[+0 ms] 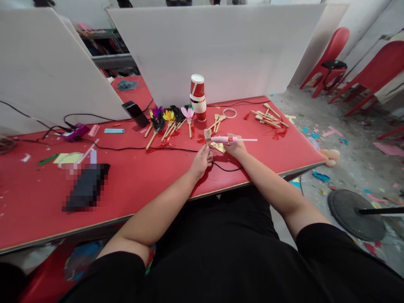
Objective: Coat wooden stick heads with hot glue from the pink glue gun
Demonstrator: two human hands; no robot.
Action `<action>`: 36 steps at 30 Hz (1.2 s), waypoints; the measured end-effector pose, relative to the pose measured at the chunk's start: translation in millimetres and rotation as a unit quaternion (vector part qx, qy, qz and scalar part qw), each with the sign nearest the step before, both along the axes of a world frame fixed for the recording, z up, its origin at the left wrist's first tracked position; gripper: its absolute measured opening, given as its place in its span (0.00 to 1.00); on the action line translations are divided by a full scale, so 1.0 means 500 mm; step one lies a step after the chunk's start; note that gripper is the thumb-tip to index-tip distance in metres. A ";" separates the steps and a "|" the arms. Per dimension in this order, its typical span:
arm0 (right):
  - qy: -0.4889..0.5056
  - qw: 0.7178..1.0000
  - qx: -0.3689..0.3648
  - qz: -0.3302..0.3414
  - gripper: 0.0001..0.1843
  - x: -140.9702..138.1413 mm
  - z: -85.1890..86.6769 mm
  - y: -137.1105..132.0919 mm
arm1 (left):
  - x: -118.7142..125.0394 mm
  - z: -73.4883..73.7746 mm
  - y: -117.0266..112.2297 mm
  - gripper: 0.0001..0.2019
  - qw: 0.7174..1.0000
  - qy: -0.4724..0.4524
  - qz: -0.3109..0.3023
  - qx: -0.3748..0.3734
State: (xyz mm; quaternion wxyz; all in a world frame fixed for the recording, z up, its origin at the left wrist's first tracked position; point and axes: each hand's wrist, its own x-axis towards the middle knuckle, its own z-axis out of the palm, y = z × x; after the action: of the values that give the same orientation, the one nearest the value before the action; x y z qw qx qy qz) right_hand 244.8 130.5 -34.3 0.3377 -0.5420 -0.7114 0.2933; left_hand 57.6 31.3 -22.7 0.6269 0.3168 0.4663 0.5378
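Observation:
My right hand (235,147) is closed around a pink hot glue gun (222,139), a pale glue stick jutting from its back end. Its nozzle points left and meets, or nearly meets, a small beige flat-headed piece (207,134). My left hand (202,161) pinches that piece upright by its thin lower end. Under the glue gun lies a pale yellow piece (218,147), partly covered. Just behind are a couple of wooden sticks (217,122) with red tassels. Farther left lie several sticks with feather heads, among them a pink one (187,112) and a yellow one (168,115).
Stacked paper cups (198,97) stand before a white board (221,50). A tape ring (229,112) and more tasselled sticks (268,118) lie to the right. Black cords cross the red table (132,176). On the left are a purple power strip (75,131) and a black pixelated object (88,187).

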 end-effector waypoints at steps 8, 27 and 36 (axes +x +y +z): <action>0.017 1.000 -0.003 -0.013 0.19 -0.004 -0.008 0.007 | 0.014 -0.009 -0.002 0.18 0.998 0.043 0.036 0.000; -0.025 0.998 0.048 -0.010 0.12 -0.007 -0.015 0.032 | 0.017 -0.021 -0.001 0.19 0.995 0.079 0.056 0.030; -0.037 0.997 0.062 -0.008 0.15 -0.007 0.002 0.033 | 0.016 -0.023 -0.005 0.18 0.994 0.078 0.061 0.044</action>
State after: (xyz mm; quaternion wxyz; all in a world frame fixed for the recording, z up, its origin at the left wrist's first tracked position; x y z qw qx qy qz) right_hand 241.4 146.9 -33.3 0.3467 -0.5361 -0.7359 0.2257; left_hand 65.8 28.6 -34.4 0.5400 0.3558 0.5085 0.5685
